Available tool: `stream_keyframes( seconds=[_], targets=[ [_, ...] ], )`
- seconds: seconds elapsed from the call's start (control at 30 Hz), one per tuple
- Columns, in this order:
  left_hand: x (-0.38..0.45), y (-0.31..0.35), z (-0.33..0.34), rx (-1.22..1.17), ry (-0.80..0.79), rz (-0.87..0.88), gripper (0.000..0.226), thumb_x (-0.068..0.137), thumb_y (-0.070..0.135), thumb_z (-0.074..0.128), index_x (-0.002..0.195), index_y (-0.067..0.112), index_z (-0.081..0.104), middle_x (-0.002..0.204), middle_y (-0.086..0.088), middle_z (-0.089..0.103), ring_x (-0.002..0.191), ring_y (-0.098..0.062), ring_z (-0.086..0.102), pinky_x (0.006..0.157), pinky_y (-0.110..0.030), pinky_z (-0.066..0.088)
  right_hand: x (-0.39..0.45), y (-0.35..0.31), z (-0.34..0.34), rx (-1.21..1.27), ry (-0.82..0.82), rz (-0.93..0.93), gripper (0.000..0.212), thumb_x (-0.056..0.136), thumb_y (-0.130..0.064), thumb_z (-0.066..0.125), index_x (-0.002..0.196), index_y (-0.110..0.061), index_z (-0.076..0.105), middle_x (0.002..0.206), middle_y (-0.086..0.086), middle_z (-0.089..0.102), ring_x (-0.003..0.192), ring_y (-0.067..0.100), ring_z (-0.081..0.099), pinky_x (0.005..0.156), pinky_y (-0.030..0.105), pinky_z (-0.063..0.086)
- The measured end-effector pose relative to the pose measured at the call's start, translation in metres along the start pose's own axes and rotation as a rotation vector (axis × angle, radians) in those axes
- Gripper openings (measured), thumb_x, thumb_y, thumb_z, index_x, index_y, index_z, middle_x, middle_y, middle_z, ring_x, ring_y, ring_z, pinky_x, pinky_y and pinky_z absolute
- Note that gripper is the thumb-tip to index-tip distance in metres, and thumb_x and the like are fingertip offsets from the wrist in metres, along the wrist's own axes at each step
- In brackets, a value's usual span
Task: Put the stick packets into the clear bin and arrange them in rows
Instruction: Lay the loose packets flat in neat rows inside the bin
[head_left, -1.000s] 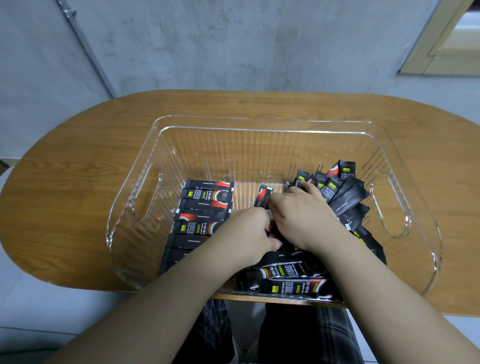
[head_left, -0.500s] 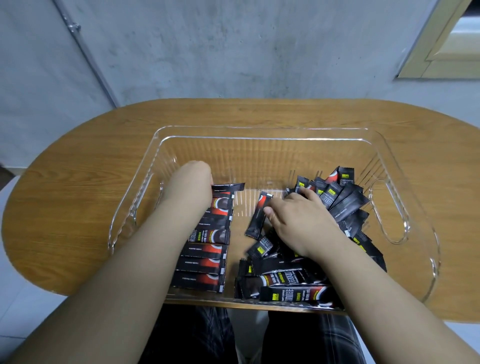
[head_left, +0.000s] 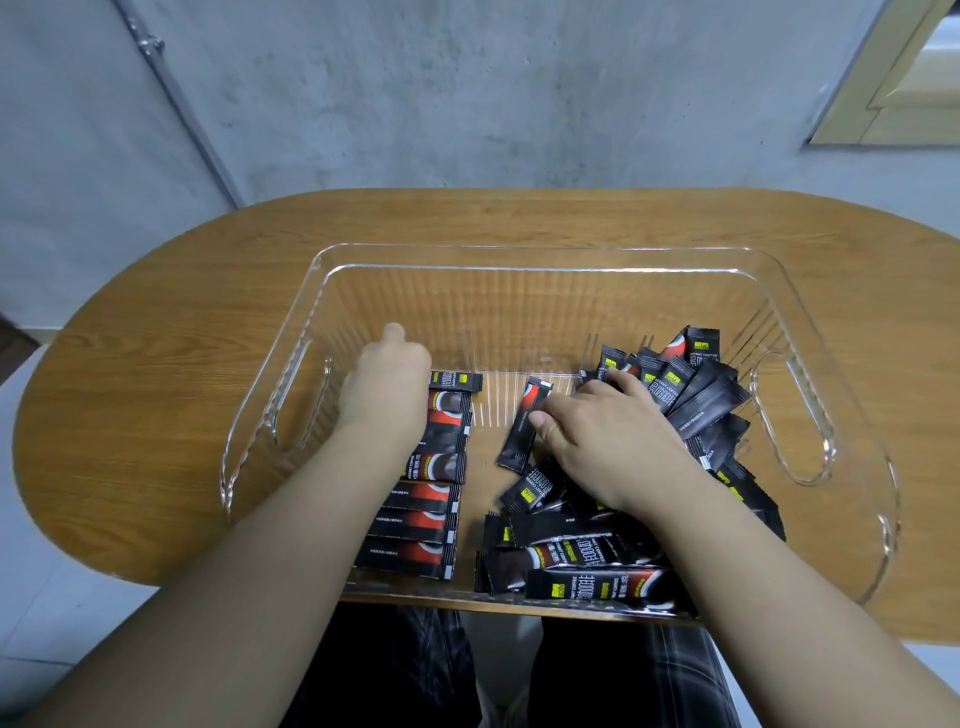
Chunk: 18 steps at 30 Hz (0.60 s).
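The clear bin (head_left: 519, 258) stands on a wooden table. Along its left side, black and red stick packets (head_left: 423, 525) lie flat in one neat row. My left hand (head_left: 387, 387) is at the far end of that row, fingers curled down over the left end of the farthest packet (head_left: 457, 382). A loose heap of packets (head_left: 701, 395) fills the right side and the near edge. My right hand (head_left: 608, 441) rests on this heap with fingers stretched forward. Its thumb touches a single packet (head_left: 519, 441) lying lengthwise in the middle gap.
The oval wooden table (head_left: 156, 364) extends past the bin on both sides. The bin has cut-out handles at the left (head_left: 296, 400) and right (head_left: 795, 415). A grey wall and a metal pipe (head_left: 176, 98) are behind. My legs show below the table's near edge.
My left hand left the heap beside the right hand and carried a packet to the far end of the left row. My right hand stayed on the heap, and the single packet slid nearer.
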<state>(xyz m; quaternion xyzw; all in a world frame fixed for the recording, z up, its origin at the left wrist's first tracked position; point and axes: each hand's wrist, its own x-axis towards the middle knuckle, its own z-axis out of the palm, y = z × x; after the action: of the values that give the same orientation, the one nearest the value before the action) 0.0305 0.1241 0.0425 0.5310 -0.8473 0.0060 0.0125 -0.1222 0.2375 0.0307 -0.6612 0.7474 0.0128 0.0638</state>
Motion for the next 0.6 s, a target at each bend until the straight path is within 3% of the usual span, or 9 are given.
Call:
stream_keyframes(
  seconds=[0.1, 0.17, 0.27, 0.43, 0.53, 0.6],
  targets=[
    [0.004, 0.003, 0.006, -0.057, 0.024, 0.027, 0.016, 0.083, -0.011, 0.053, 0.082, 0.005, 0.054, 0.095, -0.007, 0.037, 0.076, -0.024, 0.045, 0.069, -0.034, 0.041, 0.001, 0.000, 0.001, 0.005, -0.002, 0.006, 0.044, 0.102, -0.043, 0.017, 0.106, -0.020, 0.055, 0.105, -0.001, 0.064, 0.115, 0.019, 0.047, 0.114, 0.038, 0.013],
    [0.007, 0.015, 0.011, -0.197, -0.001, 0.102, 0.002, 0.088, 0.007, 0.061, 0.088, 0.007, 0.063, 0.097, -0.006, 0.050, 0.083, -0.025, 0.055, 0.075, -0.036, 0.048, 0.001, 0.000, 0.001, 0.004, -0.006, 0.008, 0.043, 0.102, -0.042, 0.018, 0.106, -0.020, 0.055, 0.105, -0.001, 0.064, 0.115, 0.019, 0.047, 0.114, 0.038, 0.013],
    [0.007, 0.043, 0.021, -0.377, -0.259, 0.141, 0.025, 0.085, 0.033, 0.066, 0.087, 0.008, 0.069, 0.089, -0.009, 0.068, 0.087, -0.027, 0.063, 0.078, -0.037, 0.052, 0.001, 0.000, 0.001, -0.007, -0.013, 0.006, 0.042, 0.103, -0.041, 0.018, 0.107, -0.020, 0.055, 0.108, -0.001, 0.064, 0.117, 0.019, 0.046, 0.113, 0.037, 0.012],
    [0.015, 0.061, 0.037, -0.272, -0.331, 0.139, 0.009, 0.081, 0.020, 0.061, 0.076, 0.013, 0.060, 0.076, -0.004, 0.062, 0.080, -0.028, 0.060, 0.066, -0.032, 0.050, 0.001, 0.001, 0.003, -0.015, -0.005, -0.006, 0.041, 0.102, -0.039, 0.019, 0.114, -0.024, 0.055, 0.111, -0.002, 0.064, 0.118, 0.019, 0.046, 0.112, 0.036, 0.011],
    [0.018, 0.062, 0.034, -0.259, -0.338, 0.141, 0.012, 0.080, 0.019, 0.064, 0.089, 0.012, 0.063, 0.086, -0.005, 0.063, 0.085, -0.028, 0.060, 0.073, -0.035, 0.053, 0.001, 0.000, 0.002, -0.008, -0.002, -0.009, 0.041, 0.102, -0.039, 0.019, 0.117, -0.025, 0.055, 0.112, -0.002, 0.064, 0.119, 0.018, 0.045, 0.113, 0.036, 0.011],
    [0.020, 0.063, 0.033, -0.228, -0.335, 0.158, 0.015, 0.080, 0.020, 0.067, 0.089, 0.010, 0.062, 0.080, -0.005, 0.060, 0.080, -0.028, 0.059, 0.070, -0.034, 0.052, 0.001, 0.000, 0.002, -0.021, 0.000, -0.011, 0.042, 0.102, -0.040, 0.020, 0.114, -0.023, 0.056, 0.112, -0.002, 0.064, 0.119, 0.018, 0.046, 0.113, 0.037, 0.011]
  ],
)
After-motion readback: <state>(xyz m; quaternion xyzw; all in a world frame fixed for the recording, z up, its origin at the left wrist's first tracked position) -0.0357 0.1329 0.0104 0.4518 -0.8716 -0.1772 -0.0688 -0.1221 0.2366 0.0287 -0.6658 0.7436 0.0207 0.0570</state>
